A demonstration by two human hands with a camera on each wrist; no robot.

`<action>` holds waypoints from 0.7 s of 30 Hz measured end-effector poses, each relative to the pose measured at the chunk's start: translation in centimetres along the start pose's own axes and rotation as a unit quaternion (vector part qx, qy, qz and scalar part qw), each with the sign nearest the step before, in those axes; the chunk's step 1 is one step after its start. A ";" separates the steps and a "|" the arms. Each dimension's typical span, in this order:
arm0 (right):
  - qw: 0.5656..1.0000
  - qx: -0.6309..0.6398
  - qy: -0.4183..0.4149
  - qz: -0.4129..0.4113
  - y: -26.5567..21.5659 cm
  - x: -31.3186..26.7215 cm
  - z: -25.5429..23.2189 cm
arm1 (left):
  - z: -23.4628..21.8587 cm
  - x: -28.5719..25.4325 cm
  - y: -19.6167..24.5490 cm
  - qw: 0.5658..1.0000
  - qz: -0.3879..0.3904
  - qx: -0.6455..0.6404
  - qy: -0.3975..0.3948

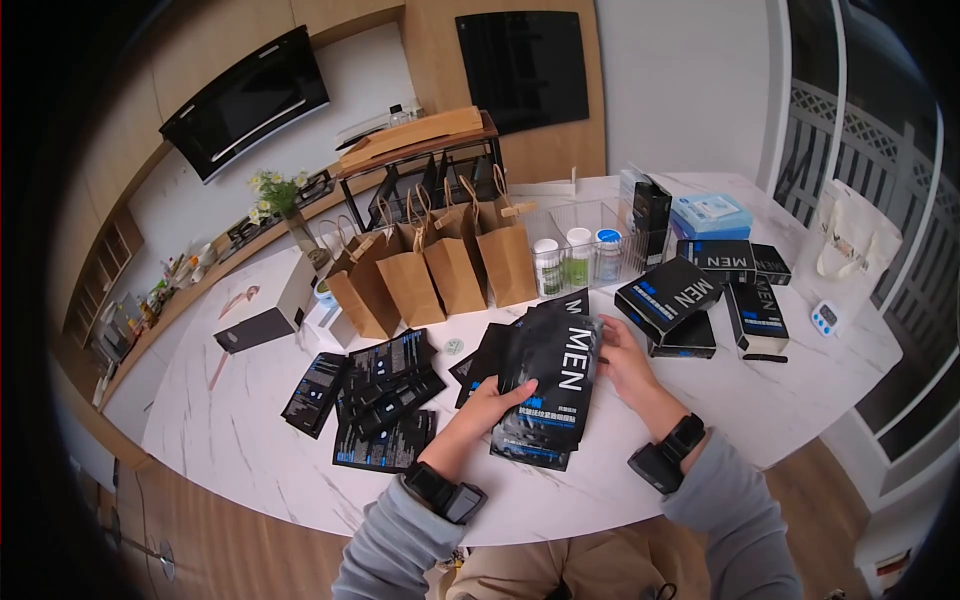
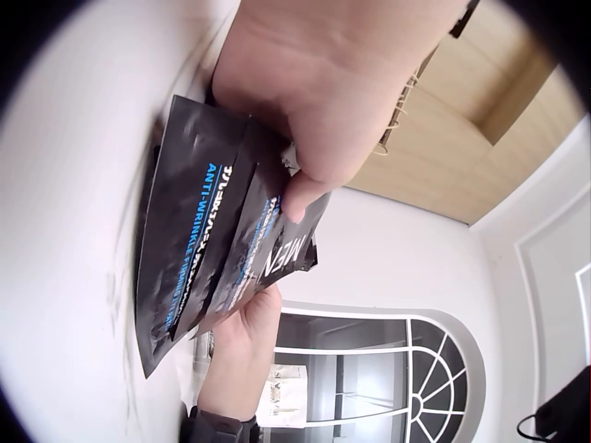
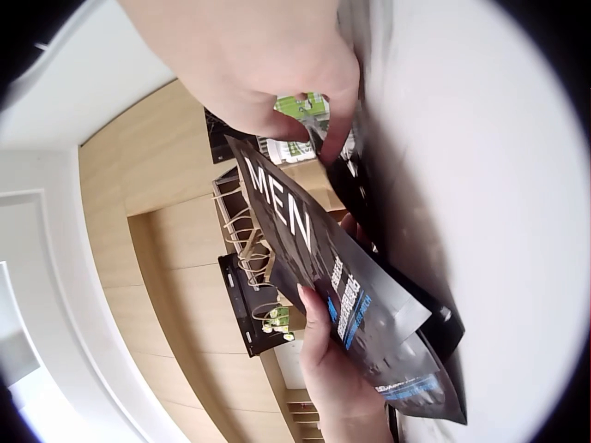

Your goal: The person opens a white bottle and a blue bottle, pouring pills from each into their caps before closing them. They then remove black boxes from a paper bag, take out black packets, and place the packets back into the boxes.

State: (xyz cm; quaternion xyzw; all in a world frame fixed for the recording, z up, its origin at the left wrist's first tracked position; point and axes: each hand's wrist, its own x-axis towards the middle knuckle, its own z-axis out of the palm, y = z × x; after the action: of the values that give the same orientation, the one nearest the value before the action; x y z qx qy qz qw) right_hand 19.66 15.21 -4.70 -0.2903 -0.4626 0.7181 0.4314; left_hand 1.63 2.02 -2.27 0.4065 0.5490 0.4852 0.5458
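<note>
My left hand (image 1: pixel 490 408) grips a small stack of black MEN sachets (image 1: pixel 548 410) with white and blue print, its thumb across the front one. In the left wrist view, the sachets (image 2: pixel 199 221) overlap like a fan, and "ANTI-WRINKLE" shows on one. My right hand (image 1: pixel 625 362) is at their upper right edge. In the right wrist view, its thumb and fingers (image 3: pixel 342 120) pinch the edge of a sachet behind the front one (image 3: pixel 305 245). More black sachets (image 1: pixel 480 358) lie on the table just behind the left hand.
Loose sachets (image 1: pixel 385 390) lie spread at the left. Brown paper bags (image 1: pixel 455 260) stand behind, beside a clear organiser (image 1: pixel 640 250) with bottles. Black MEN boxes (image 1: pixel 670 300) are piled at the right, near a small timer (image 1: pixel 824 318). A white box (image 1: pixel 265 300) stands far left.
</note>
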 end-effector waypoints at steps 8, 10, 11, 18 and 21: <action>0.989 -0.086 -0.098 0.064 -0.8 -0.3 -0.1 | 0.5 0.2 -0.3 0.986 0.060 -0.135 0.079; 0.998 -0.040 -0.044 0.022 -0.7 0.0 0.0 | 0.3 0.3 0.1 0.957 0.082 -0.214 0.177; 0.998 -0.029 -0.051 0.000 -1.8 -0.7 0.5 | -0.3 0.7 -0.3 0.943 0.129 -0.220 0.212; 0.999 0.020 -0.025 -0.042 -2.4 -1.0 0.9 | -1.5 1.2 -0.9 0.908 0.172 -0.253 0.285; 0.994 -0.075 -0.078 0.008 -1.4 -0.6 0.4 | -0.9 1.1 -0.7 0.928 0.154 -0.229 0.251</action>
State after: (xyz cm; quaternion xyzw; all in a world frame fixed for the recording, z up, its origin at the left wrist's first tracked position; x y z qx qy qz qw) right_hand 20.15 14.78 -3.26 -0.2688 -0.5453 0.7050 0.3653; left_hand 0.74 2.86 -3.19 0.2150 0.4726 0.7622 0.3866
